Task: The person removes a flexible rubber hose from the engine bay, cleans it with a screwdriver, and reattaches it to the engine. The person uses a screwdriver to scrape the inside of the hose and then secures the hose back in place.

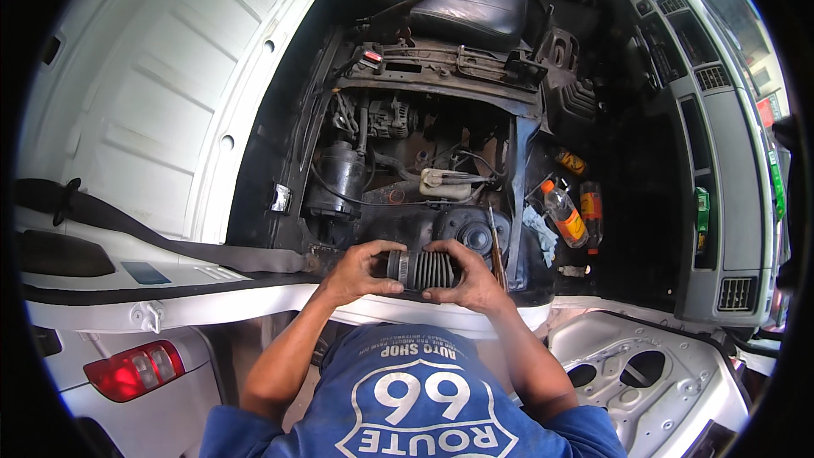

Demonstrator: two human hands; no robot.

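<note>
Between my two hands is a black ribbed rubber hose (pixel 430 270), an air intake bellows by its look, held sideways just above the door sill. My left hand (pixel 366 274) wraps its smoother left end, where a band or clamp seems to circle it. At the other end, my right hand (pixel 471 279) curls thumb and fingers round the ribs. Ahead of my hands lies the open engine bay under the seat, with a black cylindrical housing (pixel 338 176), an alternator (pixel 393 120) and a pale plastic reservoir (pixel 446 184). A long screwdriver (pixel 497 254) leans beside my right hand.
Right of the bay, on the dark floor, lie an orange-labelled bottle (pixel 564 214), a second bottle (pixel 592 212) and a pale blue rag (pixel 539 232). A black seat (pixel 469 4) stands at the far side. The white sill (pixel 246 305) runs in front of me; a seat belt (pixel 153 225) hangs left.
</note>
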